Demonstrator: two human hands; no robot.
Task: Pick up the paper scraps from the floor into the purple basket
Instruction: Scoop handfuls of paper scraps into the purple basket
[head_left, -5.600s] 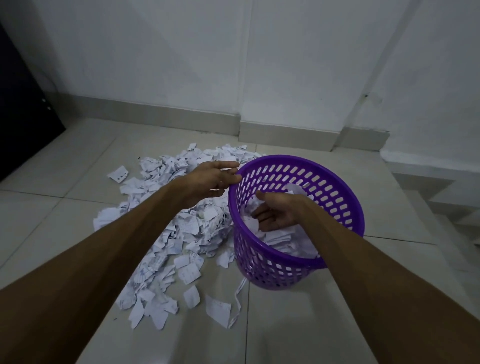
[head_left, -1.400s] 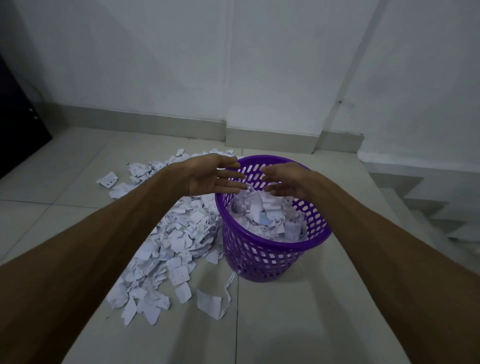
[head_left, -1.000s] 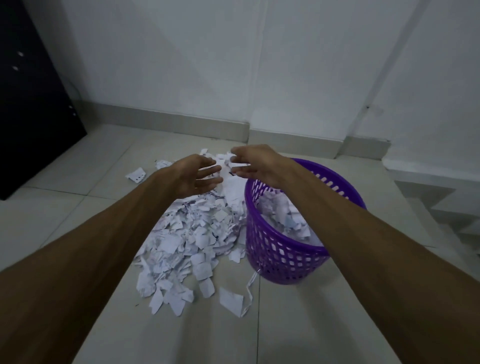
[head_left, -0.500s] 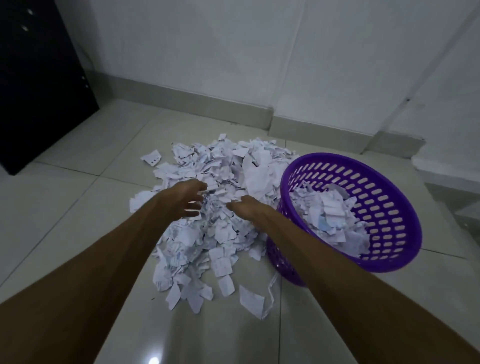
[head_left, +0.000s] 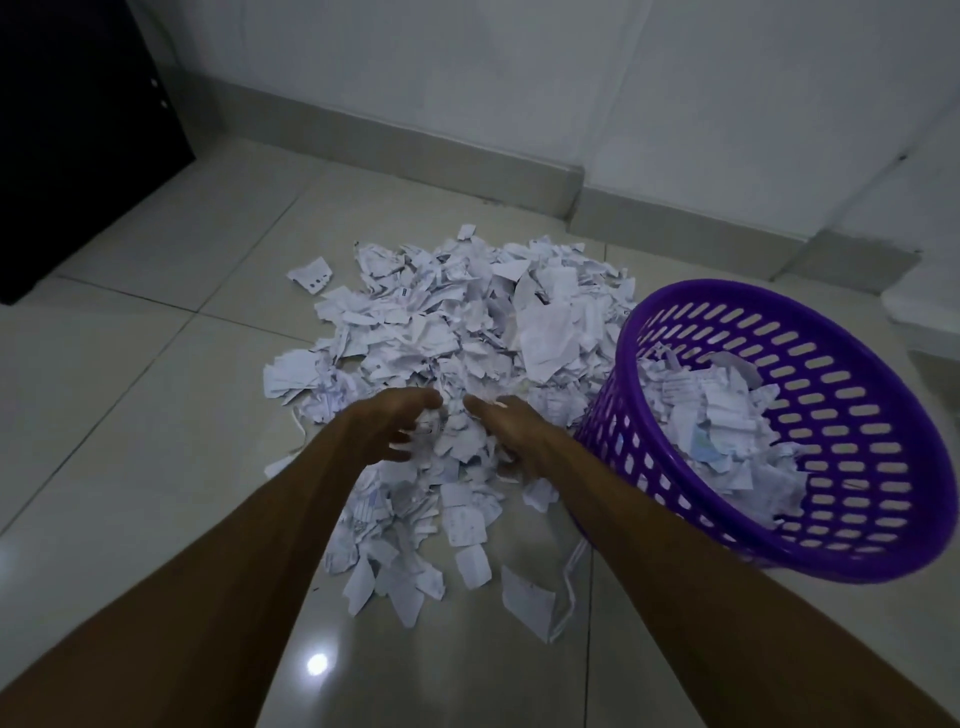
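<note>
A wide pile of white paper scraps (head_left: 457, 332) covers the tiled floor in the middle of the view. The purple basket (head_left: 852, 540) with slotted walls stands at its right edge, partly filled with scraps (head_left: 722, 421). My left hand (head_left: 389, 421) and my right hand (head_left: 509, 426) are down at the near side of the pile, palms facing each other with a clump of scraps between them. The fingers are loosely curved and touch the paper. Neither hand grips anything that I can see.
A dark cabinet (head_left: 78, 140) stands at the far left. A white wall with a grey skirting board (head_left: 415, 150) runs behind the pile. A few loose scraps (head_left: 524, 597) lie near me on the glossy tiles (head_left: 130, 467). A step edge (head_left: 919, 306) shows at the right.
Both hands left the space above the basket, swung left and dropped onto the near side of the pile. They have since closed in around a clump of scraps.
</note>
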